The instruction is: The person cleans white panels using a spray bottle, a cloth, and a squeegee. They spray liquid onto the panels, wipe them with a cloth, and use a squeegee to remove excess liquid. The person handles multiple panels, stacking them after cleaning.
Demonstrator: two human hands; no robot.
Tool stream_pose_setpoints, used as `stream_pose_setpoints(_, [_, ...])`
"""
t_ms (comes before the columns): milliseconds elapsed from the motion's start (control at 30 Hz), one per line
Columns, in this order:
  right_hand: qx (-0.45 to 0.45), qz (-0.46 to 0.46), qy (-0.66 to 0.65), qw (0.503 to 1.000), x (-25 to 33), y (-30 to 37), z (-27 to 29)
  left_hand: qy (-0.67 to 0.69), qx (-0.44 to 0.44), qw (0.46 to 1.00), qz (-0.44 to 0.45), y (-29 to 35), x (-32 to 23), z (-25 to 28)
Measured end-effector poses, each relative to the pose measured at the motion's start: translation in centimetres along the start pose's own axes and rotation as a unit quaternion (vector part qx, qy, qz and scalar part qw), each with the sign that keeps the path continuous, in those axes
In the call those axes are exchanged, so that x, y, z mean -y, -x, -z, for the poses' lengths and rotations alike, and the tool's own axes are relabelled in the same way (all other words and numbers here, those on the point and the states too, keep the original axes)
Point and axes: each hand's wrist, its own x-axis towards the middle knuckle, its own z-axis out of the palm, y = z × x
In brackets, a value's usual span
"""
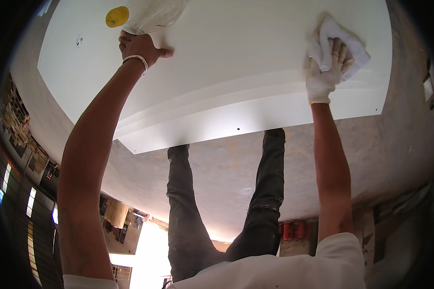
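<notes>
A large white panel (pixel 217 62) with a ridged band near its front edge lies in front of me. On its right part, my right hand (pixel 330 70), in a whitish glove, presses a crumpled white cloth (pixel 354 50) against the surface, fingers over the folds. My left hand (pixel 142 48), bare with a pale bracelet (pixel 139 57) at the wrist, leans on the panel at the upper left with its thumb spread out. Just beyond its fingers lies a clear plastic bottle-like thing (pixel 157 14), cut off by the upper edge. Beside that is a round yellow piece (pixel 117 17), perhaps its cap.
Small dark holes (pixel 238 129) dot the panel's front rim. A dark mark (pixel 79 41) shows at its left. My legs (pixel 185 207) stand on a grey floor (pixel 217 183) close to the front edge. Stacked pieces (pixel 26 130) lie far left; red cylinders (pixel 296 230) stand behind me.
</notes>
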Motion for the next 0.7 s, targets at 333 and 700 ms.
stream_pose_setpoints(333, [0.259, 0.270, -0.196, 0.906, 22.7, 8.7, -5.3, -0.043, -0.035, 0.997, 0.048, 1.3, -1.7, 1.1])
stream_pose_setpoints(700, [0.176, 0.090, 0.020, 0.980, 15.6, 9.9, -3.6, 0.019, 0.025, 0.999, 0.035, 2.4, -1.7, 3.4])
